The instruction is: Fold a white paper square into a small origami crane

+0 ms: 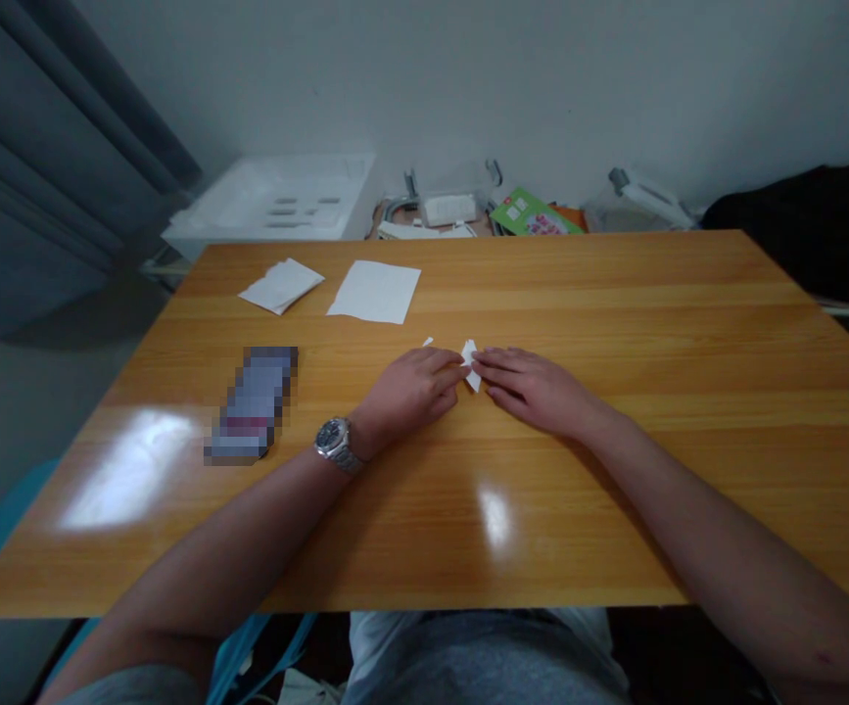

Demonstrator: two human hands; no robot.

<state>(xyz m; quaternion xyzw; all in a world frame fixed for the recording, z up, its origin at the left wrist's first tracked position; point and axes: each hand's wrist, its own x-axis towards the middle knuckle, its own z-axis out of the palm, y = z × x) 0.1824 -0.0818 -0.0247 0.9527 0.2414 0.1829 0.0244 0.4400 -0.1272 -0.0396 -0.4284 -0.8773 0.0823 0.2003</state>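
Note:
A small piece of folded white paper (472,378) lies on the wooden table (674,323), held between the fingertips of both hands. My left hand (418,384), with a metal watch (334,439) on its wrist, is closed on the paper's left side. From the right, the fingers of my right hand (531,385) press on the same paper, thumb tucked near its lower edge. Another small white scrap (428,342) shows just beyond my left hand; the hand may hide part of it.
A flat white sheet (376,292) and some folded white paper (281,286) lie at the back left. A pixelated phone-shaped object (254,403) rests left of my left hand. Beyond the far edge are a white foam box (284,196) and a green booklet (534,212).

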